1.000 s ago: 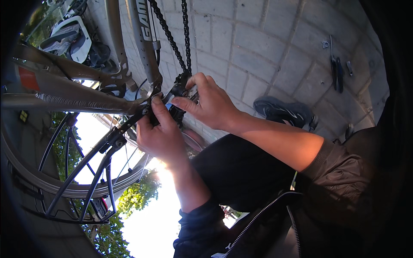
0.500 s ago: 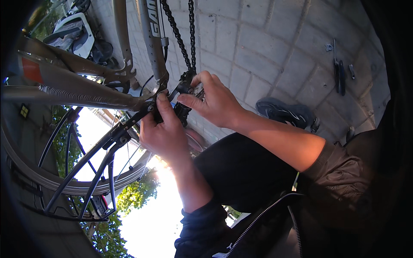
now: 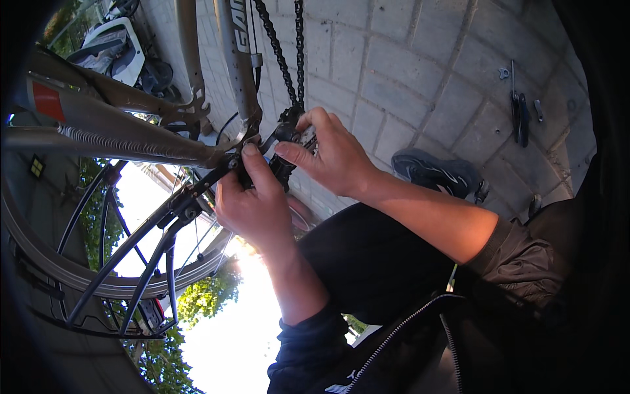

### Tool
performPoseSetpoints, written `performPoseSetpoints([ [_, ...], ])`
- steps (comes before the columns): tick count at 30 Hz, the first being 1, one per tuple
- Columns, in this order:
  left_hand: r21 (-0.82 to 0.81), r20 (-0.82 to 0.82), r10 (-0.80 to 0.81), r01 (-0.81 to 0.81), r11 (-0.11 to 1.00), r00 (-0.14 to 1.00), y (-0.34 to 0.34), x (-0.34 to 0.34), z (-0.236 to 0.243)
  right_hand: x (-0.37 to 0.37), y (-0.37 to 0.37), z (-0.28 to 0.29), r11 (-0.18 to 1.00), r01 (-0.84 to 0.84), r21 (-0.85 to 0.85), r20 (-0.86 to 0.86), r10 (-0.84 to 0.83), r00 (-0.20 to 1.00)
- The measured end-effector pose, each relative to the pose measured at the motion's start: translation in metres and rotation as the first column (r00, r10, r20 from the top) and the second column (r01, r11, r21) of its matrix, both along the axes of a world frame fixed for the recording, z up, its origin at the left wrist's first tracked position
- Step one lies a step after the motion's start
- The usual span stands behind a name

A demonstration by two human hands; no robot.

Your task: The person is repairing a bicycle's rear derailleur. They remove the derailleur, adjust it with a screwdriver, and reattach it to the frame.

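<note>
A bicycle's grey-brown frame (image 3: 164,146) comes in from the left, its tubes meeting at the rear dropout (image 3: 248,125). Just right of the dropout hangs the black rear derailleur (image 3: 287,133), with a dark chain (image 3: 279,59) running up from it. My right hand (image 3: 338,161) is closed around the derailleur, thumb and index finger pinching its body. My left hand (image 3: 256,203) has its thumb pressed by the dropout and its fingers curled under the black strut end there. Whether a small part sits between those left fingers is hidden.
Black rack struts (image 3: 121,262) and a wheel rim (image 3: 85,281) fill the lower left. Dark-handled tools (image 3: 520,118) and a small metal piece (image 3: 504,73) lie on the paving (image 3: 453,79) at right. A dark shoe (image 3: 420,164) is beside my right forearm. A white-and-black vehicle (image 3: 131,62) stands upper left.
Both hands, the derailleur and the chain have shifted slightly to the right in view. My grip on the parts looks the same.
</note>
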State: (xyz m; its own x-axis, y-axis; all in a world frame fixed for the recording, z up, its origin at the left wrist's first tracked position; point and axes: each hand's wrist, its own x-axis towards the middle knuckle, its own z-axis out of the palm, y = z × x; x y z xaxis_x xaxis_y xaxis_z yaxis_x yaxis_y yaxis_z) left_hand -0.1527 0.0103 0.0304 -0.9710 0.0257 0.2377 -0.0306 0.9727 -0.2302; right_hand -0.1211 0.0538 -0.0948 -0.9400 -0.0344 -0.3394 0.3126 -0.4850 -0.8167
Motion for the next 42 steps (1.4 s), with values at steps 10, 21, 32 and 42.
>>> performPoseSetpoints([
  [10,0.021,-0.021,-0.068,0.069,0.997,0.997,0.003,0.001,-0.002,0.001,-0.002,-0.003,1.0,-0.001,0.019,-0.017,0.001,1.0],
  [21,0.082,-0.051,-0.012,0.016,0.996,0.999,0.008,0.002,-0.001,0.001,-0.002,0.001,0.993,0.099,0.056,-0.024,-0.098,0.995],
  [32,0.234,-0.028,0.064,-0.056,0.971,0.998,0.005,0.003,0.001,0.001,0.006,0.001,0.987,0.083,0.135,-0.041,-0.078,0.996],
  [42,0.212,-0.06,0.055,-0.041,0.976,0.997,0.009,0.001,-0.003,-0.008,0.01,-0.012,0.983,0.062,0.173,-0.073,-0.05,0.996],
])
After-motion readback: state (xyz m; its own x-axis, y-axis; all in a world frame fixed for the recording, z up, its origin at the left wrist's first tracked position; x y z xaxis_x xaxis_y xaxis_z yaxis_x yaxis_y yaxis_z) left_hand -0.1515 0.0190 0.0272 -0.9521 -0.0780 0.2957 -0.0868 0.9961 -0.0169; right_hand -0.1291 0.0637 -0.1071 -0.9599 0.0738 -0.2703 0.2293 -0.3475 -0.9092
